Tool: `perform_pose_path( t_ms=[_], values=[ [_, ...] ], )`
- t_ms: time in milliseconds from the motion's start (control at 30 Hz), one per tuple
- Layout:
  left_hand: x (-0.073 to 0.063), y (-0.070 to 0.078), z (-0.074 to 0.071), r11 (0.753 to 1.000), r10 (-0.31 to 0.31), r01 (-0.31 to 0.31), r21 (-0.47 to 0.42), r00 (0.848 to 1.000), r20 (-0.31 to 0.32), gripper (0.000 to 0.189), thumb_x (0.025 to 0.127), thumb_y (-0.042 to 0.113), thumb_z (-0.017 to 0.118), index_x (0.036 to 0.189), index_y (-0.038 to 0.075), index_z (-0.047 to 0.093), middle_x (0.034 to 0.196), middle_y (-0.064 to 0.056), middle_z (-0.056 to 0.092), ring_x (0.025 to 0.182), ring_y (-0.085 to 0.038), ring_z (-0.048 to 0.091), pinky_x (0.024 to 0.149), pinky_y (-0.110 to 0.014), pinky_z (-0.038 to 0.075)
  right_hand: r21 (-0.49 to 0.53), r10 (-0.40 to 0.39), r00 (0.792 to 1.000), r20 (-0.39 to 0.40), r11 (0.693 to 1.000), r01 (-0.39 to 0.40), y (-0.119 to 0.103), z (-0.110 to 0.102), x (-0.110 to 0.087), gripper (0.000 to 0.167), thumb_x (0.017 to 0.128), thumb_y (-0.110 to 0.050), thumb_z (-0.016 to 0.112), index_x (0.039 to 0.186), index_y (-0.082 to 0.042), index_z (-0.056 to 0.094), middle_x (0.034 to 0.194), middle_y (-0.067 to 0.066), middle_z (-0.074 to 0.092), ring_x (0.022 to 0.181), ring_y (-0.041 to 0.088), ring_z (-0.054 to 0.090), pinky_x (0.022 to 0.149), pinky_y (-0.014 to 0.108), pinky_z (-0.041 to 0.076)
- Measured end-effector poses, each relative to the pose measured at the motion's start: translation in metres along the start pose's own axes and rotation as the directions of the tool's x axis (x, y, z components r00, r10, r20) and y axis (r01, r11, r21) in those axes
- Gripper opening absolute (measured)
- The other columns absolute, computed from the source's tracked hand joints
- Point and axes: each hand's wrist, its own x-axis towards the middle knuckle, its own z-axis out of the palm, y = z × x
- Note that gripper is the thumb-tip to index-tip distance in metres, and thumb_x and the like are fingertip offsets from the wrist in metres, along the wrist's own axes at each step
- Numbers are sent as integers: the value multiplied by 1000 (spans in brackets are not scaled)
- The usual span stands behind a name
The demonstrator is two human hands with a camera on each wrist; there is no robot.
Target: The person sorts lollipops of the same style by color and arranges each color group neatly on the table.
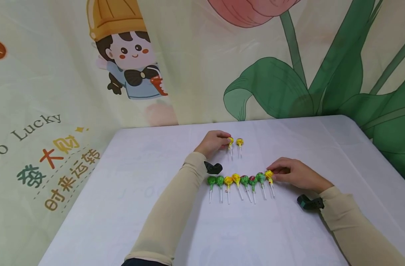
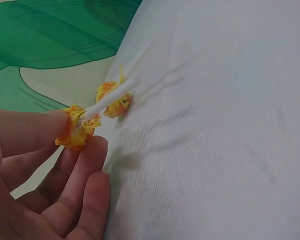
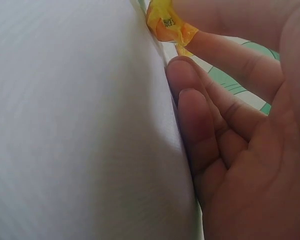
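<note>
The left hand (image 1: 215, 143) pinches a round yellow-wrapped white-stick lollipop (image 2: 76, 136); the right hand (image 1: 298, 174) pinches the rightmost yellow-wrapped lollipop (image 1: 269, 174) of a green-and-yellow lollipop row (image 1: 244, 180).

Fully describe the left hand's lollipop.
The lollipop has a round head in a crinkled, plastic-looking yellow-and-orange wrapper, gathered at a thin white stick. The left hand pinches its head. It is left of another yellow lollipop, beyond the lollipop row, stick pointing toward the person; whether it touches the table is unclear.
</note>
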Motion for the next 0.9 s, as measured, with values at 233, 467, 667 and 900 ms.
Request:
perform_pose_path(
  t_ms=[233,467,667,900],
  values=[
    [2,0,2,1000,-25,25,-3,1000,-15,22,98,16,67,119,10,70,110,-3,70,97,-18,64,85,-29,53,-3,13,1000,1,1000,-13,0,2,1,24,94,-23,73,118,-22,73,115,-5,65,101,21,56,83,29,50],
    [7,1,6,999,-36,37,26,999,-23,21,98,17,67,118,11,71,110,-2,69,96,-18,64,84,-28,53,-10,3,1000,-2,1000,-3,-1,0,0,25,94,-22,72,118,-21,72,116,-4,65,102,20,56,83,28,50],
    [13,0,7,997,-46,48,56,999,-25,21,96,18,69,116,10,72,109,-2,69,93,-20,63,80,-27,53,-6,0,1000,-8,1000,0,-2,0,-1,24,94,-23,72,118,-21,72,115,-5,65,100,21,56,82,28,49],
    [15,0,9,993,-71,75,90,996,-47,18,96,19,70,112,12,73,107,-2,69,92,-19,61,77,-26,51,-7,5,1000,-8,1000,-5,-1,-1,-1,24,94,-23,73,118,-23,73,115,-5,66,101,20,56,82,28,49]
  ],
)
